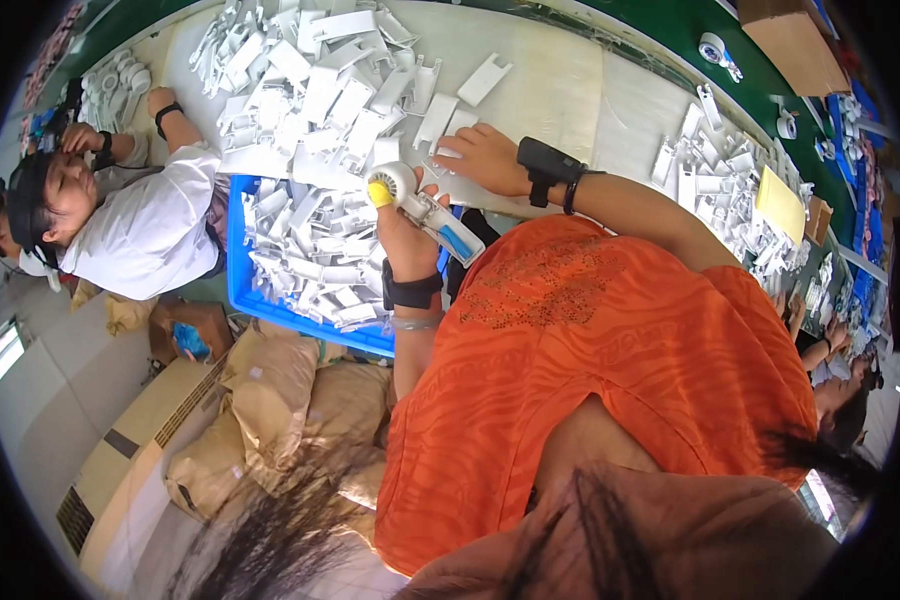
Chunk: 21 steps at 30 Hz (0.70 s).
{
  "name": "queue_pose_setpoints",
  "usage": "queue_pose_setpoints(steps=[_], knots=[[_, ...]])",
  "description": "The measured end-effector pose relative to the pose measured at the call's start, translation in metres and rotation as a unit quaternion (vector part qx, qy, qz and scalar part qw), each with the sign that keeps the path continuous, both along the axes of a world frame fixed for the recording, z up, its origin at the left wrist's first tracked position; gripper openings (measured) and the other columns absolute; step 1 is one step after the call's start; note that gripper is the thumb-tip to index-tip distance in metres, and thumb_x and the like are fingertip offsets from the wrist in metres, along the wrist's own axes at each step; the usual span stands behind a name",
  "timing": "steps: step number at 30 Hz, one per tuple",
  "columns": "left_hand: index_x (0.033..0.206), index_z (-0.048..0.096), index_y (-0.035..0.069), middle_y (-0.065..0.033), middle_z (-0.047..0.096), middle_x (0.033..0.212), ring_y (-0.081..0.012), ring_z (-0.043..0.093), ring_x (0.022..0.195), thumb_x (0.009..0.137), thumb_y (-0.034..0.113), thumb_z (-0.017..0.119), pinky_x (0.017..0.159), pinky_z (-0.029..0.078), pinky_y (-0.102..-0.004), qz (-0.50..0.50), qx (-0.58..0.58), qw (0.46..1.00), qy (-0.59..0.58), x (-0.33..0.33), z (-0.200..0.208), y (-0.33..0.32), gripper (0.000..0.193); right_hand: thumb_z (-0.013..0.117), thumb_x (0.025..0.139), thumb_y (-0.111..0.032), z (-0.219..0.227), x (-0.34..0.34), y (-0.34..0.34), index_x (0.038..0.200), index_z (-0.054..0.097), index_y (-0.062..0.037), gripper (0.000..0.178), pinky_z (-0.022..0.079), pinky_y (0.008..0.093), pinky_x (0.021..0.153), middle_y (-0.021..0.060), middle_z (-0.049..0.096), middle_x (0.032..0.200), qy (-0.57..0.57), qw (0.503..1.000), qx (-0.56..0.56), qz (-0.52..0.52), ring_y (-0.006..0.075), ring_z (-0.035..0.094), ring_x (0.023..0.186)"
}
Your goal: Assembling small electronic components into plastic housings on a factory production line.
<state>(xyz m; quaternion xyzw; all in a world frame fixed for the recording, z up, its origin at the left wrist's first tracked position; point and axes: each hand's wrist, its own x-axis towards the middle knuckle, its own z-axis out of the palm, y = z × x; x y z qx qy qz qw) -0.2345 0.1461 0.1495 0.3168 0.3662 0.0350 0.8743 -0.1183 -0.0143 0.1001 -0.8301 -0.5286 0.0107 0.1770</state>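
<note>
A white handheld fan (397,183) with a round grille is held in my left hand (403,225), whose fingers are closed around it below the head. Its handle is uncovered and a blue battery (457,238) shows inside. Yellow tape or a finger cover (379,194) is on one digit of this hand. My right hand (485,160) is just beyond the fan at the table edge, its bent fingers closed on a small white plastic cover (449,152), mostly hidden by them. Other white covers (436,122) lie beside those fingertips.
A large heap of white plastic covers (320,90) spreads over the pale table (560,90). A blue bin (238,250) of white parts stands left of my left arm. Another heap (715,165) with a yellow pad (780,205) lies right. A co-worker in white (145,220) sits left; brown sacks (270,390) are below.
</note>
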Motion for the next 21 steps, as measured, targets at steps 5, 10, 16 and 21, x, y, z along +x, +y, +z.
queue_pose_setpoints(steps=[5,10,16,21], knots=[[0.13,0.048,0.009,-0.0134,0.06,0.122,-0.0231,0.061,0.09,0.098,0.053,0.04,0.081,0.053,-0.0435,0.009,-0.005,1.0,-0.003,-0.001,-0.006,0.005,0.055,0.054,0.082,-0.014,-0.003,0.007,-0.01,0.112,0.063,-0.0166,0.031,0.04,0.0327,0.086,0.0031,0.057,0.116,-0.022,0.999,-0.049,0.0,0.0203,0.053,0.103],[0.13,0.048,0.009,-0.0133,0.06,0.122,-0.0232,0.061,0.09,0.098,0.052,0.04,0.082,0.053,-0.044,-0.005,-0.003,1.0,-0.016,0.004,-0.006,0.002,0.054,0.056,0.079,-0.014,0.011,0.02,-0.031,0.099,0.062,-0.0137,0.021,0.04,0.0312,0.079,0.0006,0.055,0.096,-0.068,0.992,-0.108,-0.015,0.0179,0.052,0.093],[0.13,0.048,0.01,-0.0123,0.061,0.121,-0.023,0.061,0.091,0.099,0.051,0.038,0.082,0.052,-0.0448,-0.035,-0.007,0.999,0.003,0.017,0.001,-0.014,0.052,0.059,0.077,-0.013,0.002,0.035,-0.048,0.089,0.06,-0.0125,0.013,0.039,0.0328,0.079,0.0033,0.055,0.088,-0.076,0.993,-0.077,-0.045,0.0205,0.053,0.091],[0.127,0.05,0.004,-0.0131,0.061,0.117,-0.0238,0.062,0.089,0.1,0.043,0.042,0.076,0.056,-0.0423,-0.039,-0.005,0.999,-0.018,0.021,-0.003,-0.025,0.048,0.069,0.073,-0.017,0.03,0.026,-0.068,0.096,0.063,-0.008,0.024,0.042,0.035,0.085,0.0065,0.061,0.097,0.032,0.989,-0.074,-0.124,0.0248,0.055,0.098]])
